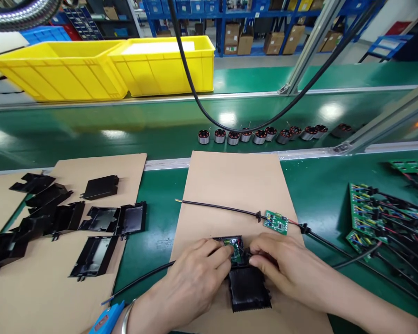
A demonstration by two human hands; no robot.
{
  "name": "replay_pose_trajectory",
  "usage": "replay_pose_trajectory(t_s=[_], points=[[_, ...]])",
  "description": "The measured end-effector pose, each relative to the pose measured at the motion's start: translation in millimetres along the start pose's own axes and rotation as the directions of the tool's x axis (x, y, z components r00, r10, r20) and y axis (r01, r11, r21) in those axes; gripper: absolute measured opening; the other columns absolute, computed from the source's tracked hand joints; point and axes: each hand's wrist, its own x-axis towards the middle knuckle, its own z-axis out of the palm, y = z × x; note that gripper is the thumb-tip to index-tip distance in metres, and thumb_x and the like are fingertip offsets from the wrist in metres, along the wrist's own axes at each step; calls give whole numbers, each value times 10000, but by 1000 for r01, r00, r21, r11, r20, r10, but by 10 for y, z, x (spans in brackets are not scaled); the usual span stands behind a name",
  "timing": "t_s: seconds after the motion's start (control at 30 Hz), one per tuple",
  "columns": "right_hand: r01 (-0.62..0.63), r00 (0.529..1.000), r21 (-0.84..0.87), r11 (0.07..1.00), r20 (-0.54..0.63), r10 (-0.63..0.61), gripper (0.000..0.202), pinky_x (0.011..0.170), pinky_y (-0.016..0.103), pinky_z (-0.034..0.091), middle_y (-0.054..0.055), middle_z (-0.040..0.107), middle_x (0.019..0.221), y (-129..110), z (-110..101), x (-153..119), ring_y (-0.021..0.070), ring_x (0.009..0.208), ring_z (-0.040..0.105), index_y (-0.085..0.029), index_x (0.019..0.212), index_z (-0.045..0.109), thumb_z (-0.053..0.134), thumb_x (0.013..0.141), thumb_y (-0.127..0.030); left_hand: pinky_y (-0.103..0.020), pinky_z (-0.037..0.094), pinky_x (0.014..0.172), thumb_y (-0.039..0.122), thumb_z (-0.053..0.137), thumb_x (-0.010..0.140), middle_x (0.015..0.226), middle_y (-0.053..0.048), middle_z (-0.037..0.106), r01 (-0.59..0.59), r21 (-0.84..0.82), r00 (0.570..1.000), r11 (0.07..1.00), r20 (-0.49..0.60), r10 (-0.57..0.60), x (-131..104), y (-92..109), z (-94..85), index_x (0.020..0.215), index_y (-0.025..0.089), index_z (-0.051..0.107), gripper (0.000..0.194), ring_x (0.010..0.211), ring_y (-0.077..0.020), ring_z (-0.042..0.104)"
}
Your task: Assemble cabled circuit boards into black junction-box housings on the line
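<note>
An opened black plastic case (250, 288) lies on the cardboard sheet (235, 178), its lid part toward me. Inside its far half sits a green circuit board (235, 249). My left hand (202, 273) rests over the left side of that half, fingers curled on the board and case edge. At the right edge my right hand (282, 262) pinches the black cable where it enters the case. A black cable (142, 277) runs out left beneath my left hand. Beyond the hands lies a second green board (276, 222) with cables on both ends.
Several black cases (101, 187) lie on cardboard at the left. Wired boards (365, 208) are heaped at the right. Metal-and-copper coils (233, 138) line the green bench behind, near yellow bins (167, 69). A black cable (191, 88) hangs in a loop ahead.
</note>
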Motion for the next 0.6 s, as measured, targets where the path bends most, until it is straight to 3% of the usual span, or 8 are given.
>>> replay_pose_trajectory(t_s=[0.13,0.3,0.43,0.6], points=[[184,979,-135,974,-68,-194,203,719,326,398,52,554,852,56,126,27,192,803,497,-165,852,547,392,924,-56,-397,486,931,6,483,794,1242,-78,587,-10,18,1000,1000,-19,11,3,1,10,1071,147,575,325,1082,-240,542],[419,888,-307,855,-57,-456,295,761,370,376,71,567,872,283,171,116,199,801,453,-153,900,585,318,943,-36,-399,497,908,34,489,838,1214,-75,598,-14,28,1000,999,-22,15,9,-2,8,1060,148,585,267,1055,-237,553],[457,872,-353,817,-3,-490,331,724,335,382,76,565,872,352,100,121,193,798,449,-156,880,599,300,946,-29,-387,507,907,42,462,863,1330,-69,542,-40,78,999,996,-17,41,-16,-9,2,1106,127,590,287,1060,-235,545],[421,889,-438,794,25,-457,277,663,316,380,61,540,833,256,112,97,199,763,440,-162,836,585,366,894,-4,-394,510,911,96,435,911,1454,-58,448,-73,142,997,987,-10,76,-20,-8,20,1131,132,594,274,1120,-260,527]])
